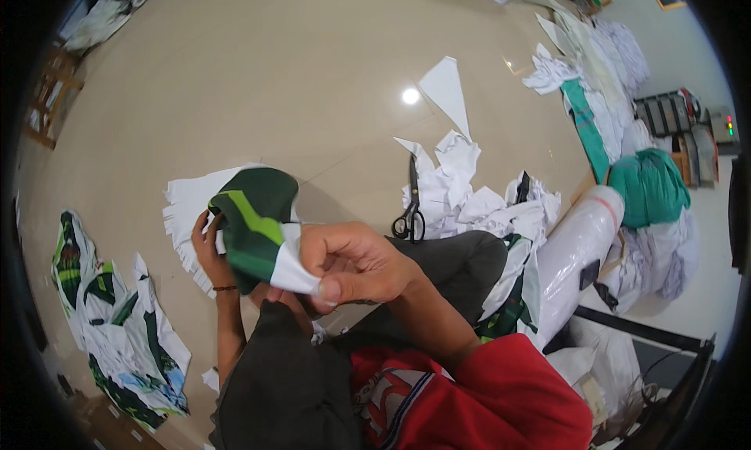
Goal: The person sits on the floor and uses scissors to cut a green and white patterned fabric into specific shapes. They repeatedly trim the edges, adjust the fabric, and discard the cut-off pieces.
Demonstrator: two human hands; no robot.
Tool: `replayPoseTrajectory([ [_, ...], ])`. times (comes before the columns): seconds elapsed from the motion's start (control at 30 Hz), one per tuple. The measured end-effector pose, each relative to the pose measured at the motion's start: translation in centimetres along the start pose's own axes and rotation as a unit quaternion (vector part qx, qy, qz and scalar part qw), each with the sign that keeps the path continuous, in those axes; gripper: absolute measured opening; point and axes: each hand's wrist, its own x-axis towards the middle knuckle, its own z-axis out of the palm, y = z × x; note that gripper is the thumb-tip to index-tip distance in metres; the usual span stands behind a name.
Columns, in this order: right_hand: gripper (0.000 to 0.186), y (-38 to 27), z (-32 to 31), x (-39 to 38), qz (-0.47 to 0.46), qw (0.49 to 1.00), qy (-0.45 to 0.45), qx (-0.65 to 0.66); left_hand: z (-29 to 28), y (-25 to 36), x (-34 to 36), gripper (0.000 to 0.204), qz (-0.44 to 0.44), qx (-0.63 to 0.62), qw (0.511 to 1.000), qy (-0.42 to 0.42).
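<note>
1. I'm watching from my remote post, and the right hand (356,262) is gripping the white edge of a green fabric piece (252,229), pinching it between thumb and fingers.
2. The left hand (206,250) is sitting at the piece's far left side, fingers bending; I'm not able to tell how firmly it's gripping.
3. So the green piece is hanging in the air between the hands, above the lap, with a fringed white cloth (186,229) lying on the floor behind it.
4. I'm judging this as partway: loose white scraps (454,168) are already lying on the floor, yet the green piece is carrying white along its edge.
5. The black scissors (414,190) are resting beside those scraps, and neither hand is using them.
6. Over on the left, printed cloths (129,336) are lying in a heap; whether they're waiting or finished, I'm not managing to say.
7. The fabric is hiding its own underside and part of the left hand; a skin-toned patch below it is staying unclear to me.
8. Dark rims are cutting off the outermost surroundings.
</note>
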Motion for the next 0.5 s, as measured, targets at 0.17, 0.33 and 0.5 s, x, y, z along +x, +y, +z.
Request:
replayPoseTrajectory([
  [0.17, 0.024, -1.2, 1.4, 0.6, -0.034, 0.995, -0.042, -0.080, -4.8, 1.6, 2.5, 0.022, -0.001, 0.082, 0.997, 0.016],
  [0.33, 0.035, -3.6, -0.3, -3.4, -0.204, 0.960, 0.103, -0.162, -8.6, 6.1, 7.1, 0.025, 0.071, 0.170, 0.977, 0.109],
  [0.5, 0.055, -8.1, -3.8, 0.1, -0.308, 0.948, -0.005, -0.080, -11.8, 7.5, 11.9, 0.024, 0.079, 0.231, 0.958, 0.150],
])
